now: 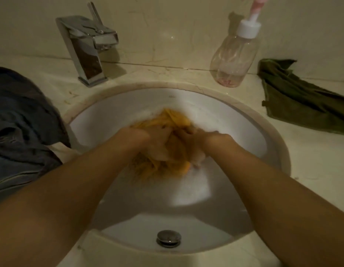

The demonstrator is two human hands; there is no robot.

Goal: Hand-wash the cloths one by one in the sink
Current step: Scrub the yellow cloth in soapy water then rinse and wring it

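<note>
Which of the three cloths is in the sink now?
The orange cloth, held by left hand and right hand; blue cloth and green cloth lie on the counter.

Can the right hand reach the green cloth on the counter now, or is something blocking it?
Probably yes, once it lets go: the right hand grips the orange cloth together with the left hand. The green cloth lies on the counter on that side, nothing between; the pump bottle stands aside.

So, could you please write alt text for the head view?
The left hand and right hand grip an orange cloth together in a white sink. A dark blue cloth lies on the counter at left, a green cloth at right; a chrome tap and a pump bottle stand behind the sink.
</note>
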